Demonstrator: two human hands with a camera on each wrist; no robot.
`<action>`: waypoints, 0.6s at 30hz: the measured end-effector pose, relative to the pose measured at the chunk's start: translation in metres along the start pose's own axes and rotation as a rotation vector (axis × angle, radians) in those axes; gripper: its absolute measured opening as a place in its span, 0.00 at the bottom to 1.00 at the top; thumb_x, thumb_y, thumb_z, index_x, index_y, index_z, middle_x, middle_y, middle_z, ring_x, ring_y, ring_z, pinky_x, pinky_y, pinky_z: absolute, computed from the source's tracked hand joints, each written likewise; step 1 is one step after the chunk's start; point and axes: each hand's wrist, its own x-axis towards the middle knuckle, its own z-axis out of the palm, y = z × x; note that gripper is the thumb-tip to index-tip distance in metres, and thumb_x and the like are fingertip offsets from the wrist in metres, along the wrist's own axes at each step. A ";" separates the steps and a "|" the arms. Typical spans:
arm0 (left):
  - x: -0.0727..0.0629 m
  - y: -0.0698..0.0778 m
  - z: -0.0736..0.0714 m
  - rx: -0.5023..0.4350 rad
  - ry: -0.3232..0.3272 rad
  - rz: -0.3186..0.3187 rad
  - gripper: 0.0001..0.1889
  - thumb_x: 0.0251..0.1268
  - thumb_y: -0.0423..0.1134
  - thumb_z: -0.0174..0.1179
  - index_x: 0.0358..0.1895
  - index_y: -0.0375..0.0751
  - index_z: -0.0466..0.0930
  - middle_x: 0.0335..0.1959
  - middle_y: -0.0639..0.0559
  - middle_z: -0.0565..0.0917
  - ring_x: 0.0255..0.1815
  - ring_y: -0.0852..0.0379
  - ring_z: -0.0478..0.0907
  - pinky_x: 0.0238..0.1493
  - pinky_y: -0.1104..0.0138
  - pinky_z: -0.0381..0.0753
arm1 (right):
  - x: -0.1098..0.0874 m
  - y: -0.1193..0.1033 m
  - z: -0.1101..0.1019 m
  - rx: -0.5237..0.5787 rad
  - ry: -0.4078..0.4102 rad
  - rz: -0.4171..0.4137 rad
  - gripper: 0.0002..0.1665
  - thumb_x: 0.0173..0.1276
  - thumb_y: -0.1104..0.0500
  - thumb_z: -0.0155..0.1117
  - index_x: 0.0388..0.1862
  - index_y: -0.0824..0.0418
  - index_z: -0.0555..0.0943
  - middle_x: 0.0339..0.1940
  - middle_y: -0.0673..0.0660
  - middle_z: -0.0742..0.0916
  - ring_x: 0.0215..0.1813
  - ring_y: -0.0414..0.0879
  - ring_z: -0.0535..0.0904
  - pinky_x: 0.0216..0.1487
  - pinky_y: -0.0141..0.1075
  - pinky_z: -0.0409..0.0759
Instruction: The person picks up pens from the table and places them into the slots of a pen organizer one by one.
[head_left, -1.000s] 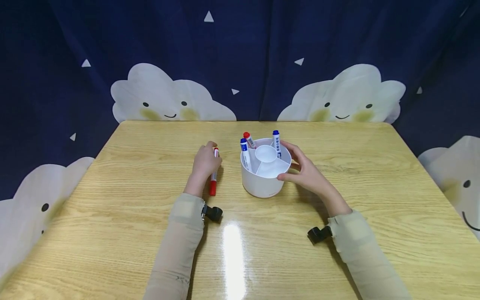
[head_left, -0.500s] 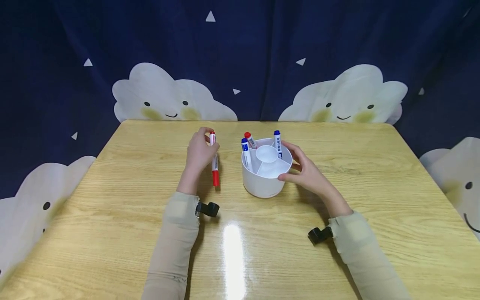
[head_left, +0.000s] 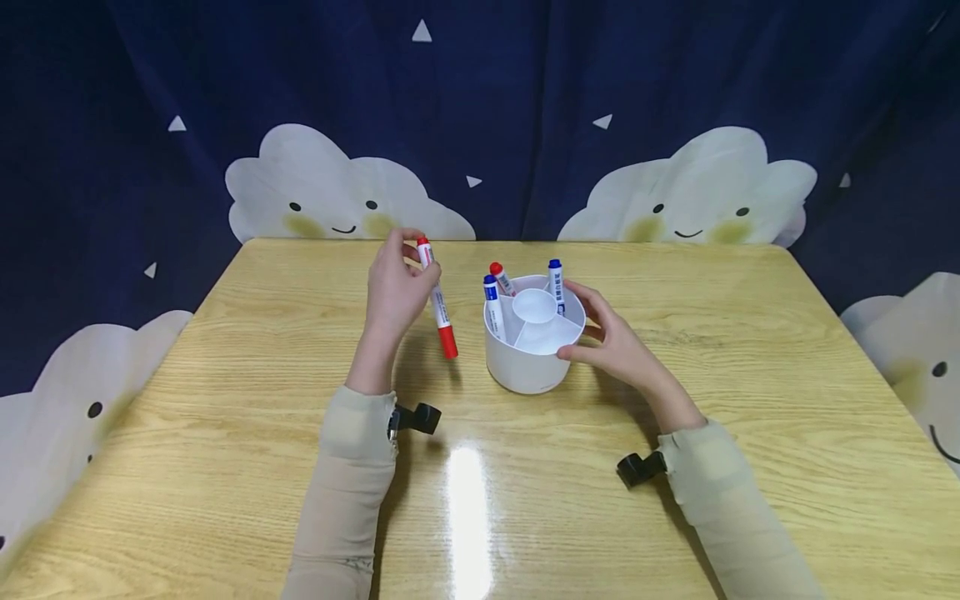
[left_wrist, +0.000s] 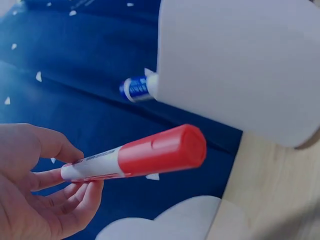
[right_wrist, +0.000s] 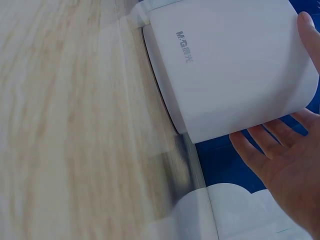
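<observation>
My left hand (head_left: 392,292) pinches a white marker with a red cap (head_left: 441,310) near its far end. The marker is held above the table, left of the pen holder, its capped end slanting down toward me. In the left wrist view, thumb and fingers meet around the marker's tail and the red cap (left_wrist: 162,151) points away from the hand. My right hand (head_left: 617,343) grips the round white pen holder (head_left: 523,372) from the right, thumb at the near rim and fingers around the far side. In the right wrist view the holder's wall (right_wrist: 235,70) bears grey lettering.
Inside the divided holder stand a blue-capped marker (head_left: 493,307) at left, a red-capped one (head_left: 501,278) at the back and another blue-capped one (head_left: 556,287) at right. The wooden table (head_left: 225,417) ends at a dark blue cloud-print curtain (head_left: 510,100).
My left hand has raised the red-capped marker off the table and moved it away from me; its capped end has swung right toward the holder. My right hand has stayed on the holder.
</observation>
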 end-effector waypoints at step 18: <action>-0.020 0.037 -0.002 -0.128 0.036 0.143 0.19 0.56 0.34 0.59 0.51 0.39 0.67 0.36 0.47 0.74 0.30 0.55 0.74 0.30 0.69 0.78 | 0.000 0.002 0.000 0.003 -0.004 -0.005 0.51 0.51 0.68 0.69 0.70 0.63 0.51 0.68 0.62 0.63 0.68 0.57 0.58 0.63 0.55 0.61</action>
